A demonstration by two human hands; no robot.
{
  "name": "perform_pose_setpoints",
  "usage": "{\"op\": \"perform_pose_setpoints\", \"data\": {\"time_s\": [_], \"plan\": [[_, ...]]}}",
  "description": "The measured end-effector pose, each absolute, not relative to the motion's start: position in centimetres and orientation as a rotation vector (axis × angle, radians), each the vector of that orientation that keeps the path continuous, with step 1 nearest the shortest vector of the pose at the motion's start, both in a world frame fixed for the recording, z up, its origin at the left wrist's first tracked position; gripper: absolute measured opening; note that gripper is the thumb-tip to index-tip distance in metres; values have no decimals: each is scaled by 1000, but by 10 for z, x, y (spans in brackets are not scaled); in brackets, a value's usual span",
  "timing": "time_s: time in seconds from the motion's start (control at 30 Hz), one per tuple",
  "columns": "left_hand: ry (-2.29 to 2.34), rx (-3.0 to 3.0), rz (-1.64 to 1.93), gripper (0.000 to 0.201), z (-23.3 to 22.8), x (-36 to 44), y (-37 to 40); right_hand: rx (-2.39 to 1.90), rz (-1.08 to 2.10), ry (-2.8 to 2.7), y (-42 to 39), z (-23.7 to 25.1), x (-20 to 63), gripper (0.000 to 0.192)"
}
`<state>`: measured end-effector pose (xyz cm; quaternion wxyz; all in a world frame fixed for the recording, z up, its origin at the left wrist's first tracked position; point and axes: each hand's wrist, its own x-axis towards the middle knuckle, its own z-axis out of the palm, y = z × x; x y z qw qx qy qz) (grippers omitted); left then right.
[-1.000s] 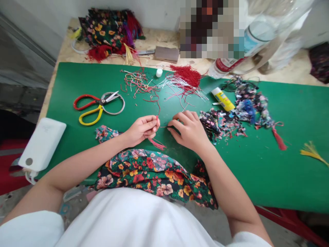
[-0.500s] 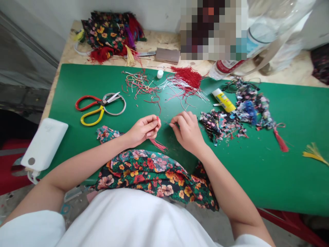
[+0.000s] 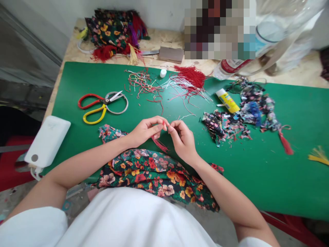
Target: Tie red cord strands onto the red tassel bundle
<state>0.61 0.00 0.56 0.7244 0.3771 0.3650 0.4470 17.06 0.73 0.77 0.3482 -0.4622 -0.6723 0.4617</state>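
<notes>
A small red tassel (image 3: pixel 160 144) is pinched at its top between the thumb and fingers of my left hand (image 3: pixel 149 129). Its strands hang down toward me below that hand. Close beside it, my right hand (image 3: pixel 183 137) has thumb and forefinger pressed together at the tassel's red head. Whatever lies between those right fingertips is too small to make out. A thin whitish thread (image 3: pixel 187 116) shows just beyond the right knuckles; I cannot tell whether it is held. Under both forearms lies a flowered cloth (image 3: pixel 154 171), bunched along the table edge.
Scissors (image 3: pixel 104 105) with red and yellow handles lie at left, near a white power bank (image 3: pixel 48 142). Beyond my hands are loose cords (image 3: pixel 144 84), a red thread bundle (image 3: pixel 191 77) and a white cap (image 3: pixel 163 73). A yellow glue tube (image 3: pixel 228 101) rests by fabric scraps (image 3: pixel 226 127) at right.
My right hand has moved left and its fingertips now meet those of my left hand at the tassel's head. The left hand still holds the tassel. The view has shifted slightly.
</notes>
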Motion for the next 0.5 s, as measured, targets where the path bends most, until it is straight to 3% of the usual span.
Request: {"op": "perform_pose_setpoints", "data": {"time_s": [0.5], "plan": [[821,682,991,26,3,7,0,-1168,1067,-1868,6,10,170,14]]}}
